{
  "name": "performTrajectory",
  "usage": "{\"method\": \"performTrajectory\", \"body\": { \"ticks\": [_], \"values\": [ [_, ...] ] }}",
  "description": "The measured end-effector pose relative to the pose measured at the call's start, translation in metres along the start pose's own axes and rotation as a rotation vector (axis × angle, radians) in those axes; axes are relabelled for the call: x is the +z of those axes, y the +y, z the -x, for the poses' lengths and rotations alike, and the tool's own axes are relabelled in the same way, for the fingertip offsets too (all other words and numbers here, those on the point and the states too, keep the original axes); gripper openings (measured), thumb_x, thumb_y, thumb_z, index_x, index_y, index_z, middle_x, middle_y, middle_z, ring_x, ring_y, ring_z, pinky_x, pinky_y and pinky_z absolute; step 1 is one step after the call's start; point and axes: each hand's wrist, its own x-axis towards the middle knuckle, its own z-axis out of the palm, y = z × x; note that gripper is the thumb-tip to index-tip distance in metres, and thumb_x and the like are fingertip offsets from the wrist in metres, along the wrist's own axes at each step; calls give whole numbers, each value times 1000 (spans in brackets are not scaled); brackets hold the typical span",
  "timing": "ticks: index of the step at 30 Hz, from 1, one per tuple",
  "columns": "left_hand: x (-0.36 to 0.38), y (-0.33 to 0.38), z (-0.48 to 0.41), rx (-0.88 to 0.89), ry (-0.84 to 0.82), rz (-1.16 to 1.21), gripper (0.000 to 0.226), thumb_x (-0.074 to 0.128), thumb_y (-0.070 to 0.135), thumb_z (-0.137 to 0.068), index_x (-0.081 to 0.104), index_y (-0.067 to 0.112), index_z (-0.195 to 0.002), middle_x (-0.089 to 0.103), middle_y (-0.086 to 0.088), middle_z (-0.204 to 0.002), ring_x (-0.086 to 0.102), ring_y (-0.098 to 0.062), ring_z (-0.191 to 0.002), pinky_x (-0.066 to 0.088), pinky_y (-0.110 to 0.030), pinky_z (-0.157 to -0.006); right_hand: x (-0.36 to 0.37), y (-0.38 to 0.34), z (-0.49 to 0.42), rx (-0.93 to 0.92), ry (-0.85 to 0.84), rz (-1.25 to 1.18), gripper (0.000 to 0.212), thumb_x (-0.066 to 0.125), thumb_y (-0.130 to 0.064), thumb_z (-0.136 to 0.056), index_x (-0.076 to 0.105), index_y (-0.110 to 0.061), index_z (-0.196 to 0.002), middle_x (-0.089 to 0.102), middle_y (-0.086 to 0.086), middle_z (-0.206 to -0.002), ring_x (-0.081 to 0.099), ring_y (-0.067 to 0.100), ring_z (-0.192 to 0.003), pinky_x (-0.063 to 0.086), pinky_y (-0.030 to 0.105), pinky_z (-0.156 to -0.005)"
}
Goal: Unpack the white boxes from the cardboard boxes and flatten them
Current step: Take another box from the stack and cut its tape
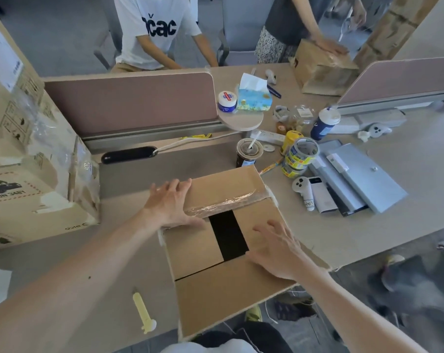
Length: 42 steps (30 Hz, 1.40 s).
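Surface: pale grey-beige surface (368, 233) spans centre and right.
Partitions: pink partition (129, 103) upper centre; second partition (406, 77) upper right.
Floor: grey floor (63, 34) upper left.
Seating: grey chair (241, 29) top centre.

Light was bright & even, shadows soft. Tape (223, 203) just right of left hand (173, 205) glared. Floor (419, 289) right of right hand (279, 248) was blurred. Edges bent w/ wide-angle, esp. box (25, 174) left of left hand.

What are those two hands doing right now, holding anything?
Left hand: open, fingers spread, resting on the cardboard box.
Right hand: open, flat on the same box, holding nothing.
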Motion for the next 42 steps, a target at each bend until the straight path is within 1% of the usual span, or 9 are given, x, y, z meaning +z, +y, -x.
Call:
{"method": "performTrajectory", "body": {
  "ticks": [5, 15, 20, 25, 28, 30, 33, 36, 42],
  "values": [
    [-1, 2, -3, 2, -29, -46, 144, 53, 100, -41, 7, 25, -156, 34, -5, -151, 40, -31, -134, 32, -57, -109, 31, 5, -23, 71, 164, 35, 84, 46, -79, -75, 21, -44, -148, 0, -1, -158, -11, 21, -145, 7, 58, -114],
    [-44, -12, -9, 10, -210, 248, 105, 55, 74, -57, 35, 33, -152, 55, 3, -136, 55, -19, -114, 51, -37, -93, 34, 1, -37, 114, 254, 75, 93, 55, -74, -69, 19, -43, -147, -7, 0, -158, -8, 25, -144, 26, 57, -99],
    [-72, -19, -11, 68, -134, 410, 55, 71, 57, -72, 72, 25, -117, 69, 9, -107, 63, -9, -98, 54, -28, -82, 31, 2, -37, 110, 263, 50, 93, 60, -71, -66, 19, -43, -145, -4, -2, -156, -3, 25, -143, 31, 59, -98],
    [-101, -29, -13, 116, 109, 351, 22, 75, 52, -76, 70, 30, -78, 69, 13, -76, 65, -7, -74, 51, -28, -64, 28, 1, -38, 98, 283, 47, 91, 64, -67, -64, 19, -44, -140, 3, -3, -152, 8, 25, -138, 34, 55, -93],
    [-100, -34, -23, 65, 350, 180, 27, 71, 46, -86, 61, 28, -69, 62, 7, -65, 62, -20, -70, 39, -27, -58, 26, 0, -39, 103, 278, 57, 92, 65, -65, -65, 18, -42, -141, 5, -2, -151, 12, 26, -135, 36, 56, -93],
    [-90, -34, -31, -38, 484, 43, 24, 63, 42, -93, 71, 20, -98, 72, -3, -91, 66, -31, -94, 48, -36, -72, 25, 0, -39, 102, 273, 59, 93, 67, -63, -66, 17, -41, -141, 5, -1, -150, 13, 27, -135, 37, 57, -94],
    [-61, -32, -42, -203, 395, -128, 65, 47, 42, -101, 29, 8, -154, 33, -11, -160, 26, -27, -149, 19, -52, -119, 23, 0, -39, 98, 257, 59, 94, 68, -62, -66, 16, -41, -142, 6, 0, -150, 15, 28, -134, 36, 58, -95],
    [-35, -17, -43, -291, 250, -100, 79, 33, 53, -102, 3, 8, -159, -2, -13, -167, -1, -29, -154, 2, -56, -123, 20, -1, -41, 101, 230, 65, 98, 70, -63, -65, 14, -41, -142, 4, 1, -150, 15, 30, -134, 35, 61, -97],
    [8, 37, -17, -342, 23, 161, 118, 42, 92, -72, -6, 26, -158, -14, -10, -166, -8, -42, -151, 10, -72, -112, 16, -2, -47, 92, 195, 128, 101, 73, -63, -65, 11, -39, -142, 8, 6, -144, 21, 34, -129, 34, 63, -101]
  ]
}}
